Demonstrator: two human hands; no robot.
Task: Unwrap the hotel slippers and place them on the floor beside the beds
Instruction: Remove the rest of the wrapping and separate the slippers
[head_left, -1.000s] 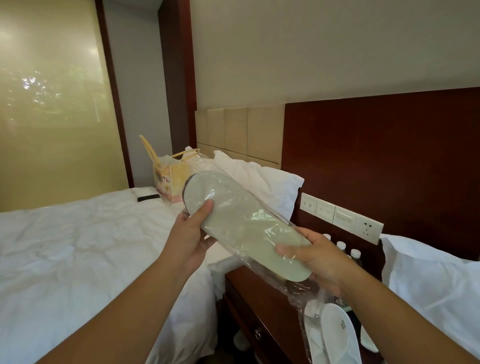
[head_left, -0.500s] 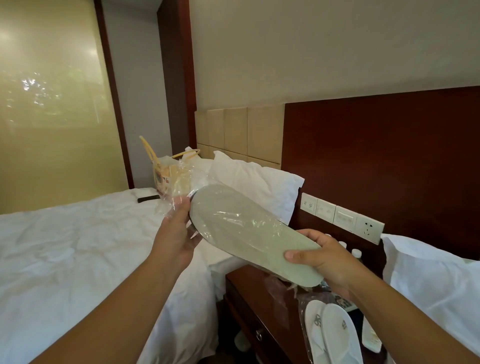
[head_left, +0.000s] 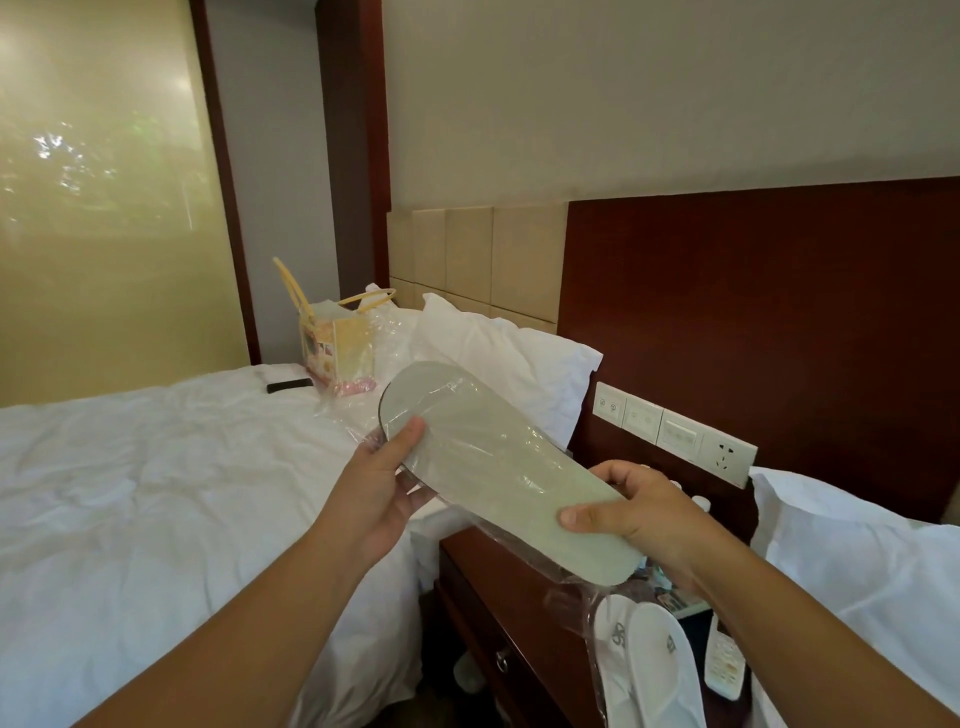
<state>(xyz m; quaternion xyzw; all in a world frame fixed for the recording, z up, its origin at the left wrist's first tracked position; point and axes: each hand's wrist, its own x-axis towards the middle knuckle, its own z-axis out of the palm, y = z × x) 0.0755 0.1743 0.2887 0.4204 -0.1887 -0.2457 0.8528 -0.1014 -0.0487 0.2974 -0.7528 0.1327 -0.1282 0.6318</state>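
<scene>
I hold a flat grey-soled slipper pack (head_left: 498, 467) sole-up in front of me, above the gap between the left bed and the nightstand. Clear plastic wrap (head_left: 457, 400) covers most of it; the far rounded end looks bare. My left hand (head_left: 384, 488) grips the far end together with loose wrap, thumb on the sole. My right hand (head_left: 639, 514) holds the near end, thumb on top. A second pair of white slippers (head_left: 644, 670) in clear plastic lies on the nightstand at the lower right.
Dark wooden nightstand (head_left: 498, 587) stands between the left bed (head_left: 156, 493) and the right bed (head_left: 862, 566). A yellow gift bag (head_left: 332, 348) and a black remote (head_left: 290, 385) lie on the left bed. Wall switches (head_left: 670, 431) sit behind; a white remote (head_left: 724, 660) rests on the nightstand.
The wrap has slid back along the slipper, baring its far end. My left hand shifted from pulling the bunched plastic to gripping the slipper's far end. Both hands sank slightly.
</scene>
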